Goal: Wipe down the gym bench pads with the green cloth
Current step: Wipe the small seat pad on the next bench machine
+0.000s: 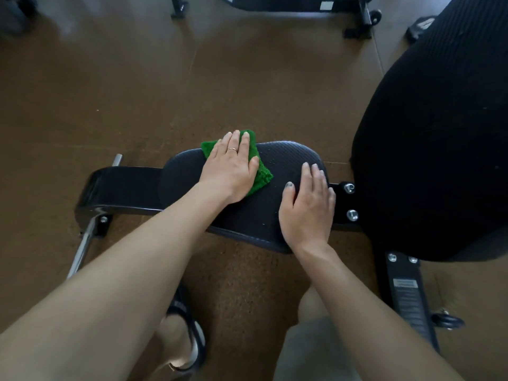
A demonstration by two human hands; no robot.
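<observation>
Our left hand (232, 167) presses the green cloth (261, 176) flat on the seat pad (277, 158), fingers straight. Our right hand (309, 207) rests flat on the pad too, fingers relaxed.

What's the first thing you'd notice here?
The bright green cloth stands out, pressed flat under the left hand on the far edge of the black seat pad. The right hand rests on the pad's right end, beside the big black back pad.
</observation>
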